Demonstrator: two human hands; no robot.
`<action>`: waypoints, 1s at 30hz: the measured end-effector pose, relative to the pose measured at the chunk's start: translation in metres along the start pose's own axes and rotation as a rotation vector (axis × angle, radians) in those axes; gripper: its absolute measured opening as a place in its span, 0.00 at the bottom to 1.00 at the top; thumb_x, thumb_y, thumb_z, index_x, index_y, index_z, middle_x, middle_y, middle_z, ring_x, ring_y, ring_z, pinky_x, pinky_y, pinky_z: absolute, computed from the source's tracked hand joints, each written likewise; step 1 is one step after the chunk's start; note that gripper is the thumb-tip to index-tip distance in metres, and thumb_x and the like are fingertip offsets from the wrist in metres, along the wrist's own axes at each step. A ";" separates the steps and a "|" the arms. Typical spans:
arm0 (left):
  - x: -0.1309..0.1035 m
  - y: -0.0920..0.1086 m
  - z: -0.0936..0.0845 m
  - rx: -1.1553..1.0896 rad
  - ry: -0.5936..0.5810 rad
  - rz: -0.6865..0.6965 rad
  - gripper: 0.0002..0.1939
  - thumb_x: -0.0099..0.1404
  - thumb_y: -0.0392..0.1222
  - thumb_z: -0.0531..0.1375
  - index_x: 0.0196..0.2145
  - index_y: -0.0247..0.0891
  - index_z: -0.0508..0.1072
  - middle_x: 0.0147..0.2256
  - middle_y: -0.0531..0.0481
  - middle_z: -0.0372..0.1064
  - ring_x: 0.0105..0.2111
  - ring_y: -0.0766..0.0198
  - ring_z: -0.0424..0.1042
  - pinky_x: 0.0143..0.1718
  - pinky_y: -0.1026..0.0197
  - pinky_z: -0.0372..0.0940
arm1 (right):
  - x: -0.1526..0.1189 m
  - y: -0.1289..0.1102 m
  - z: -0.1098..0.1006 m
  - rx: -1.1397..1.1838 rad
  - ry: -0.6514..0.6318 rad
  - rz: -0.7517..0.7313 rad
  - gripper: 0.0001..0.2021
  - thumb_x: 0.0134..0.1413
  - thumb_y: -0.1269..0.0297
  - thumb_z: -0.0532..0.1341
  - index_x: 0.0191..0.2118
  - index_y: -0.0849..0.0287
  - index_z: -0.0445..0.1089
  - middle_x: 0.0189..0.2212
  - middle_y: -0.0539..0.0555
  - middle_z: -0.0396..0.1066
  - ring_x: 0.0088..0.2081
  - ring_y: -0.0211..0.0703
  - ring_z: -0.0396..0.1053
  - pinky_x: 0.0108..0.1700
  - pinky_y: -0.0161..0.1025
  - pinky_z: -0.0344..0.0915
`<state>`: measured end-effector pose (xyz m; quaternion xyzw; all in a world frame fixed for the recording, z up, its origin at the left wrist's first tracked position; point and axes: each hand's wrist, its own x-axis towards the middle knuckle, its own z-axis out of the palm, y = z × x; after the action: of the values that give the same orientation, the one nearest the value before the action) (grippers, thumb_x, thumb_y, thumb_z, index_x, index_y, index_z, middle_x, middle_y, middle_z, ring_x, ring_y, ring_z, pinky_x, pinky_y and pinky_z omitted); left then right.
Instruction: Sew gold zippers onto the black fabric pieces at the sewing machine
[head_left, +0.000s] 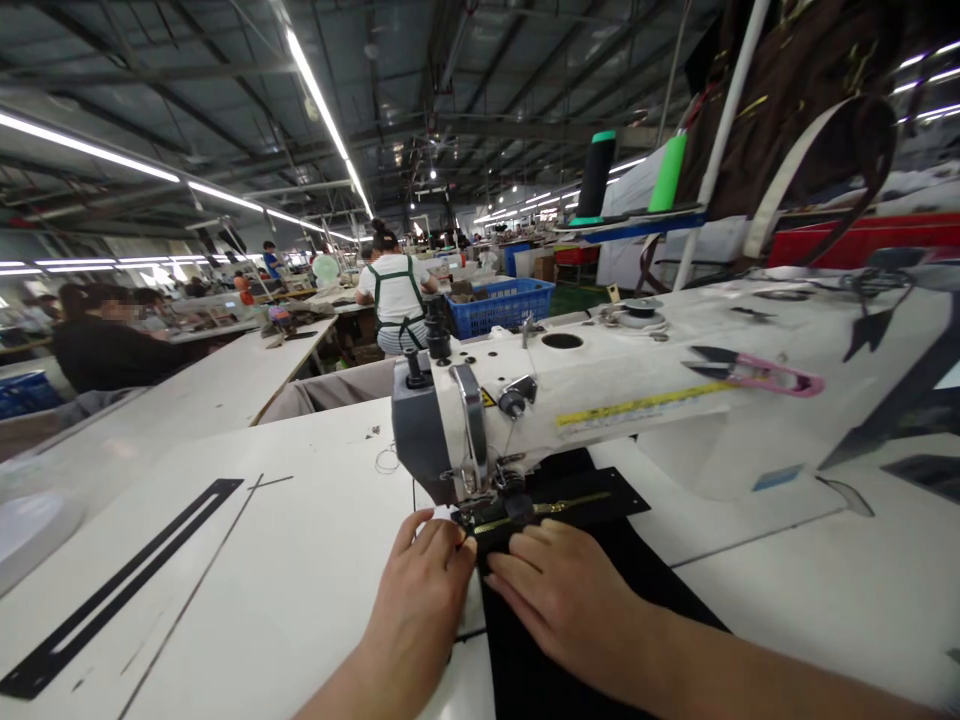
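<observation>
Nearest to us, our left hand (424, 585) lies flat on the white worktop (247, 560), fingers together and stretched forward, tips pressing the edge of the black fabric (540, 640) just before the presser foot (491, 500). Our right hand (559, 590) rests palm down on the same fabric, fingers extended and slightly spread — neither hand grips anything; both hold the cloth flat.

The fabric runs from the worktop's near edge up under the sewing machine (525, 400). One gold zipper (555, 508) lies along it behind the foot, so we judge that the seam is under way: a stretch of zipper has passed the needle, while the long run of cloth under our hands looks yet to be fed.

On the machine arm sit one pair of pink-handled snips (757, 372) and one yellow measuring strip (637, 408). One long black strip (120, 590) lies toward the worktop's left corner.

Farther off, two thread cones (596, 175) — one black, one green — stand on a shelf, one blue crate (502, 303) sits beyond the machine, and one person in a white top (394, 295) sits with their back to us; others at the left tables are too small to count.
</observation>
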<state>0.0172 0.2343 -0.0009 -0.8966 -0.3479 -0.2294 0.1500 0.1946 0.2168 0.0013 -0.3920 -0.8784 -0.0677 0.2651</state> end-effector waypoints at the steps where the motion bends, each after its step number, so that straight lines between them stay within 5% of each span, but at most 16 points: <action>1: 0.000 0.000 0.000 0.008 0.002 0.000 0.09 0.63 0.30 0.51 0.36 0.36 0.70 0.32 0.48 0.68 0.36 0.60 0.68 0.48 0.48 0.60 | 0.001 0.002 0.001 -0.035 0.065 -0.006 0.10 0.57 0.72 0.51 0.36 0.61 0.70 0.31 0.55 0.72 0.33 0.45 0.67 0.38 0.42 0.63; 3: 0.001 0.000 -0.001 0.033 0.012 0.004 0.10 0.64 0.31 0.50 0.35 0.36 0.70 0.32 0.48 0.68 0.35 0.60 0.68 0.47 0.49 0.61 | 0.001 0.007 0.004 -0.048 0.111 0.008 0.12 0.56 0.74 0.51 0.42 0.64 0.69 0.39 0.59 0.71 0.43 0.49 0.65 0.48 0.47 0.61; 6: 0.002 0.000 -0.001 0.039 0.046 0.016 0.11 0.65 0.32 0.48 0.36 0.37 0.71 0.33 0.48 0.70 0.36 0.61 0.69 0.46 0.50 0.61 | 0.001 0.011 0.011 0.053 0.021 0.043 0.15 0.56 0.73 0.51 0.47 0.67 0.67 0.46 0.60 0.68 0.50 0.49 0.61 0.56 0.48 0.55; 30: 0.009 0.002 0.000 0.104 0.109 -0.010 0.13 0.65 0.32 0.49 0.33 0.37 0.73 0.32 0.47 0.70 0.32 0.61 0.68 0.39 0.55 0.62 | 0.010 0.011 0.006 0.060 -0.108 0.060 0.12 0.55 0.73 0.51 0.43 0.67 0.67 0.44 0.61 0.67 0.46 0.48 0.61 0.49 0.44 0.58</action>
<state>0.0246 0.2380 0.0034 -0.8720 -0.3553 -0.2601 0.2138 0.1947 0.2325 0.0005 -0.4131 -0.8809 -0.0122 0.2309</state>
